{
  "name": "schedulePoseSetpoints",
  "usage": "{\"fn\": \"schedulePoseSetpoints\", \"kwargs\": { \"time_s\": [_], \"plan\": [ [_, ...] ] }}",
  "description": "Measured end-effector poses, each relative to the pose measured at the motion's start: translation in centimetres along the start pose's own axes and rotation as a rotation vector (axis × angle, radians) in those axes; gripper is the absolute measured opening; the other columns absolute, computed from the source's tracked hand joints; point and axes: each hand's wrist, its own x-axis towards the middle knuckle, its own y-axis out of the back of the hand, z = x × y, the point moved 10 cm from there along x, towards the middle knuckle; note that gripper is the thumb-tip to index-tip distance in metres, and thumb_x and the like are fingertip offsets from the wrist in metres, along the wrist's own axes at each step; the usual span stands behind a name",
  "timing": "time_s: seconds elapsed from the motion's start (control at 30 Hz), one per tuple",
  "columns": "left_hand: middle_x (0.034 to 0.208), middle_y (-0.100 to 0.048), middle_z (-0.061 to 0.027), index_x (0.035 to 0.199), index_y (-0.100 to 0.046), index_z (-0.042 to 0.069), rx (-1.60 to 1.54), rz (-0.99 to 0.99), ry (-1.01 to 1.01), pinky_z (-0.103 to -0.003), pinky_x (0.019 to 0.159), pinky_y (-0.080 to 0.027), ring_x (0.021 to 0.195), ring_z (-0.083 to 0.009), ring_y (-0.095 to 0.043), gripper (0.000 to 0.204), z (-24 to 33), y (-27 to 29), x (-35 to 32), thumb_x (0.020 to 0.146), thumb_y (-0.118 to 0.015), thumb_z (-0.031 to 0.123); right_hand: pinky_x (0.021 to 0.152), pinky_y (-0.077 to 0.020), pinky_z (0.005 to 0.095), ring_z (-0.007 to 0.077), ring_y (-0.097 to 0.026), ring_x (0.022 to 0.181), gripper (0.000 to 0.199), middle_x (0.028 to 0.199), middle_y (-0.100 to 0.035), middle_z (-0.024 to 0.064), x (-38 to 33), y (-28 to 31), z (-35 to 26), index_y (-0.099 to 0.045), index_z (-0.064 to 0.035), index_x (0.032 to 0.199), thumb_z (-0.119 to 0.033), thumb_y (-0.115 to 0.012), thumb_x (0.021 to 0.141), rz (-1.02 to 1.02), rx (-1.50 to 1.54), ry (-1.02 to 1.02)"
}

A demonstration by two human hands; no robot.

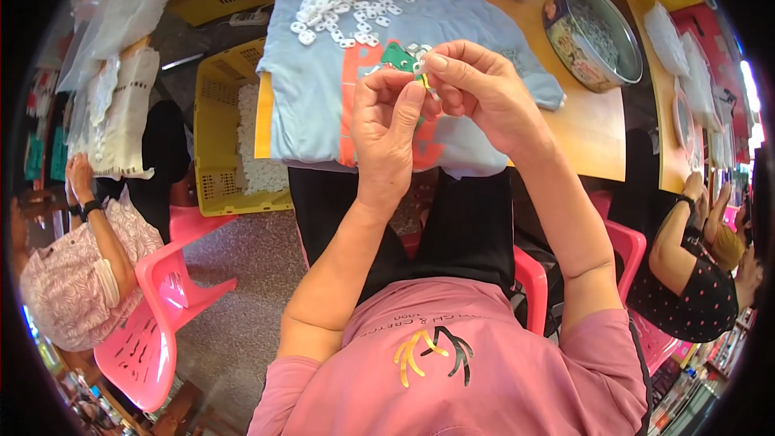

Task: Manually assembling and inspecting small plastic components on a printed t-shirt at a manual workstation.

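Here both hands, left hand (386,125) and right hand (476,89), pinch one small white ring (421,67) above the blue cloth (323,89); a loose grip could drop it.

Wood table (597,133), pink chairs (161,307), yellow crate (214,125) on speckled floor (242,274).

Yellow plastic crate (222,125) beside the table, round metal tin (593,36) — pink chair (157,307), light-blue shirt (323,89)

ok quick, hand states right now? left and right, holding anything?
Left hand: fingers closed, pinching a small white plastic piece.
Right hand: fingers closed, pinching the same piece from the other side, above the light blue cloth.
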Motion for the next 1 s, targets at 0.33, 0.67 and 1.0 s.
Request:
{"fn": "schedulePoseSetpoints", "kwargs": {
  "time_s": [0.33,0.67,1.0],
  "plan": [
    [0.081,-0.064,-0.002,0.104,-0.057,0.004,0.143,0.012,0.064,-0.02,0.06,-0.046,0.068,-0.007,-0.058,0.011,-0.5,-0.5,-0.2,0.098,-0.061,0.013,0.059,-0.0418,0.0196,0.004,-0.052,0.066,0.02,0.081,-0.063,-0.0017,-2.4,1.5,0.6,-0.067,-0.0032,0.102,-0.022,-0.068,0.094,0.072,-0.122,0.108],
    [0.083,-0.064,-0.003,0.104,-0.058,0.003,0.319,-0.11,0.052,-0.021,0.062,-0.047,0.069,-0.0086,-0.058,0.011,-0.4,-1.1,-0.4,0.1,-0.058,0.013,0.063,-0.0463,0.0199,0.0044,-0.056,0.071,0.017,0.085,-0.065,0.0006,-3.9,1.8,-1.3,-0.067,0.0021,0.102,-0.012,-0.066,0.094,0.17,-0.497,0.331],
    [0.091,-0.062,-0.004,0.106,-0.057,0.003,-0.062,-0.309,0.334,-0.024,0.065,-0.048,0.073,-0.0107,-0.06,0.012,-1.3,-2.0,-0.1,0.102,-0.054,0.014,0.064,-0.0526,0.0274,0.0204,-0.064,0.075,0.024,0.094,-0.066,0.0093,-6.1,-1.0,-4.8,-0.069,-0.002,0.104,0.003,-0.072,0.08,0.018,-0.762,0.971]
  ]
}}
